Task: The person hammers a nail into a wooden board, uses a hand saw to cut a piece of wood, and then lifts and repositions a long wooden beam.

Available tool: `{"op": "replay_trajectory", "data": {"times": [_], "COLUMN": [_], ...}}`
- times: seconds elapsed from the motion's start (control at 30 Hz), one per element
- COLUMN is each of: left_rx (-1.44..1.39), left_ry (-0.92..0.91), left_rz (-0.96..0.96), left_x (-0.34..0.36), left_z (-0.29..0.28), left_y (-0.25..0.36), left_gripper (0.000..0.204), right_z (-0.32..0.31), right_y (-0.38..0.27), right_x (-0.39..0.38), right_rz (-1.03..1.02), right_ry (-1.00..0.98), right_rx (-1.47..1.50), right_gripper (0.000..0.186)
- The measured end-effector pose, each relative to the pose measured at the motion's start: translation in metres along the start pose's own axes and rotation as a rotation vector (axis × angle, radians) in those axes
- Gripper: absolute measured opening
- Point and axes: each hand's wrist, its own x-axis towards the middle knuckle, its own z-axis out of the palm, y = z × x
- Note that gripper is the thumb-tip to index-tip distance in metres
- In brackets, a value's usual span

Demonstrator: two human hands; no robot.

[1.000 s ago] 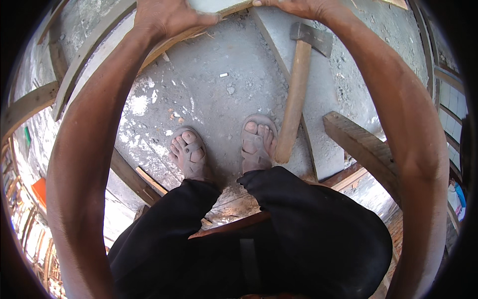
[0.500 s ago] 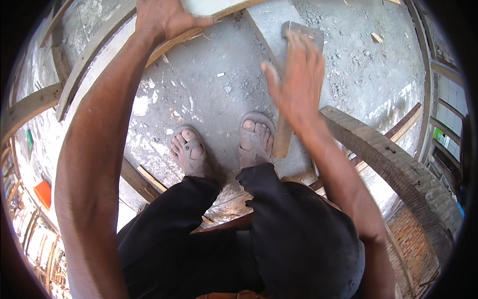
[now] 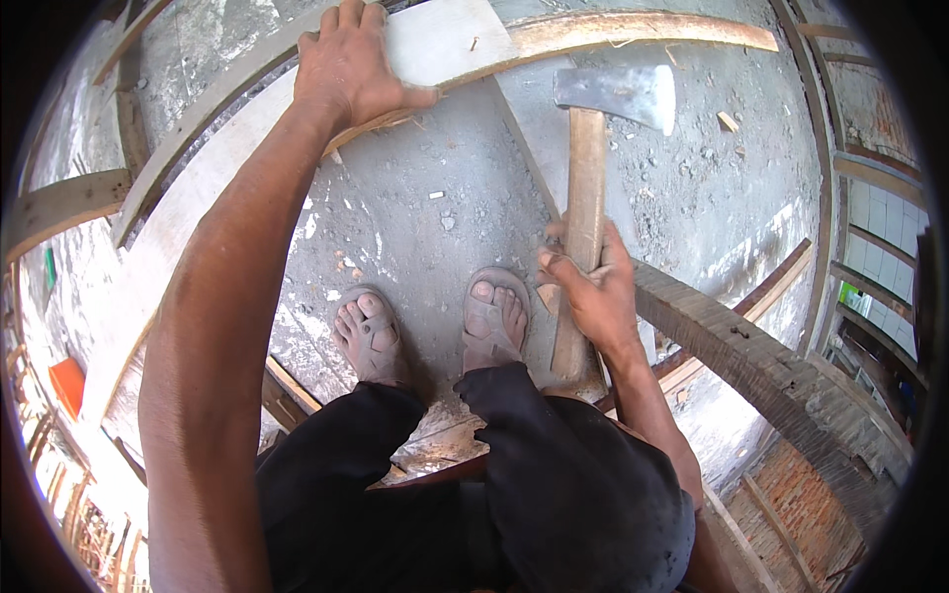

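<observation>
1 axe (image 3: 585, 168) is in right hand (image 3: 598, 292) | 1 board (image 3: 450, 44) is under left hand (image 3: 346, 64) | 2 sandals (image 3: 482, 316) are left of right hand

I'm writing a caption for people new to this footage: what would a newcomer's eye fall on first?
Probably the axe, right of centre, its bright blade pointing to the picture's right and its wooden handle in the right hand. Next, the left hand gripping a long pale board at upper left. Then the sandalled feet near the middle, on the grey floor.
</observation>
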Motion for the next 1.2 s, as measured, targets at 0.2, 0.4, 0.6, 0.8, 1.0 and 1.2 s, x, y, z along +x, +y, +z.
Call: {"op": "replay_trajectory", "data": {"times": [0.2,0.4,0.6,0.8,1.0,1.2], "left_rx": [-0.040,-0.066,-0.076,-0.088,-0.124,-0.049], "left_ry": [-0.058,-0.073,-0.053,-0.086,-0.115,-0.022], "left_rz": [-0.035,-0.032,-0.046,-0.039,-0.034,-0.062], "left_x": [0.005,0.004,-0.002,0.006,0.000,-0.002], "left_z": [0.005,0.000,0.006,-0.001,-0.002,0.008], "left_y": [-0.005,-0.004,0.000,0.001,-0.004,-0.013], "left_gripper": [0.112,0.111,0.112,0.115,0.114,0.114], "right_z": [0.000,0.013,0.016,0.023,0.013,0.027], "right_y": [-0.050,-0.070,-0.086,-0.064,-0.068,-0.091], "right_x": [0.018,0.030,0.028,0.058,0.027,0.050], "right_rz": [-0.406,-0.461,-0.250,-0.252,-0.566,-0.311], "right_ry": [0.027,0.043,0.049,0.004,0.129,-0.044], "right_rx": [-0.386,-0.522,-0.472,-0.720,-0.310,-0.490], "right_gripper": [0.045,0.045,0.041,0.038,0.049,0.042]}}
